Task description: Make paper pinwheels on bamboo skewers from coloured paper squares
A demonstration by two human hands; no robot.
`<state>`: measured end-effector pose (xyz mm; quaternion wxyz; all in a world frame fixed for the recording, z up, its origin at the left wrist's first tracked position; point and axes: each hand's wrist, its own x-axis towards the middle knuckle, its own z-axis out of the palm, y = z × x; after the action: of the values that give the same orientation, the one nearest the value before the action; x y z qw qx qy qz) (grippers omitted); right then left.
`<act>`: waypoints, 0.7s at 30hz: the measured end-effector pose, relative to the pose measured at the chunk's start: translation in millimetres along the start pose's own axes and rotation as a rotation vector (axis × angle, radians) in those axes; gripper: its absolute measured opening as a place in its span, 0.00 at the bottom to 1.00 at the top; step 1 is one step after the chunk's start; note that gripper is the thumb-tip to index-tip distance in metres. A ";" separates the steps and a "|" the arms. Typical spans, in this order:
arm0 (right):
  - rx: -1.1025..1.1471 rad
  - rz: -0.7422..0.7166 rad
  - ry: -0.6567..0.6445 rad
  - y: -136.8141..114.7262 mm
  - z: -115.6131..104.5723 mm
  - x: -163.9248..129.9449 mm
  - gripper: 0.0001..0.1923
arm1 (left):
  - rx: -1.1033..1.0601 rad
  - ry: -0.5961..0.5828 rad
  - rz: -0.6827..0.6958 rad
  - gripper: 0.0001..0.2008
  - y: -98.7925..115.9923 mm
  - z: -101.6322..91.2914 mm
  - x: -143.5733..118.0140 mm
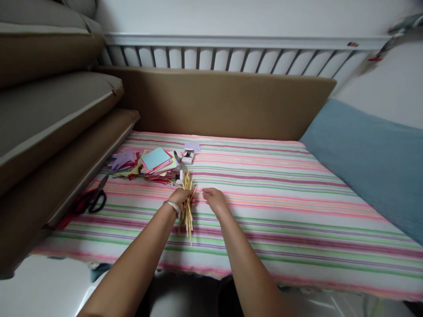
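Note:
A loose bundle of thin, pale yellow sticks (188,219) is gripped in my left hand (181,197), with the ends sticking out above and below the fist. One stick slants toward the right side of the bundle. My right hand (214,199) is just to the right, apart from the bundle, its fingers drawn together in a pinch. Whether anything thin is between those fingertips is too small to see. Beyond the left hand lie small opened white boxes (188,156) and a pile of coloured paper sheets (156,159).
Dark-handled scissors (96,201) lie at the left beside stacked brown and grey cushions (62,163). A brown panel (214,103) stands along the back before a white slatted rail (231,42). Blue fabric (370,158) covers the right side. Striped cloth (280,207) lies underneath.

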<state>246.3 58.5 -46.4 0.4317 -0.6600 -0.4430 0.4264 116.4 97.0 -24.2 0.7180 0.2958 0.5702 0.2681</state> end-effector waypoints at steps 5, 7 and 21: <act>0.184 0.003 -0.037 -6.7 8.8 -2.7 0.12 | -0.162 -0.140 0.034 0.08 1.2 11.9 -8.9; 0.248 -0.007 -0.032 -9.3 13.9 -3.4 0.12 | -0.219 -0.175 0.042 0.08 1.8 14.8 -10.8; 0.479 0.035 0.126 -16.3 -1.9 0.3 0.15 | -0.500 -0.340 -0.077 0.13 6.1 44.2 -22.8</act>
<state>244.6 62.2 -30.5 0.5950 -0.5717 -0.2901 0.4847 154.6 79.4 3.0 0.8633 0.1289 0.3688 0.3194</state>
